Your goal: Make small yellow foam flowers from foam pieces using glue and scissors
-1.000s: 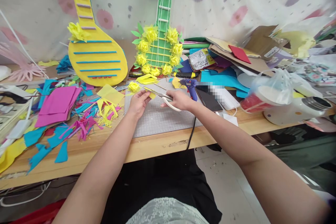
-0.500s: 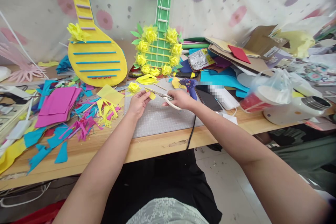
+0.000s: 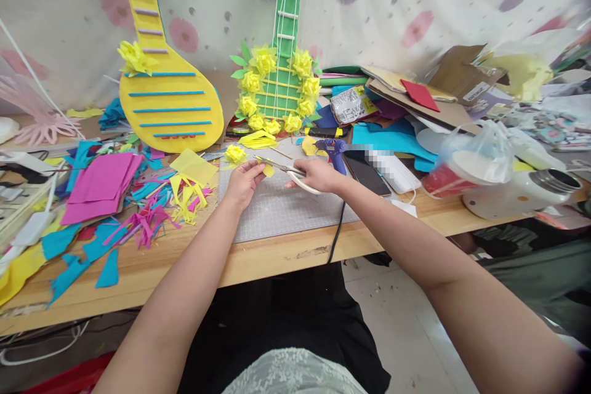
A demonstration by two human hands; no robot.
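Over the grey cutting mat (image 3: pixel 295 215), my left hand (image 3: pixel 245 183) pinches a small piece of yellow paper (image 3: pixel 268 170) between thumb and fingers. My right hand (image 3: pixel 316 175) is closed around the white handles of a pair of scissors (image 3: pixel 282 167). The blades point left and lie at the yellow piece, close to my left fingertips. Just behind my left hand sits a yellow paper flower (image 3: pixel 235 154). Folded yellow paper strips (image 3: pixel 258 140) lie behind the scissors.
A purple glue gun (image 3: pixel 336 151) and a phone (image 3: pixel 367 171) lie right of the mat. Paper scraps (image 3: pixel 148 215) and magenta sheets (image 3: pixel 102 188) cover the left side. Yellow (image 3: pixel 173 101) and green (image 3: pixel 286 31) paper instruments lean at the back. A bagged cup (image 3: pixel 455 172) stands right.
The scissor blades have closed up a little at the yellow paper, and the handles have shifted slightly. My hands otherwise keep nearly the same place.
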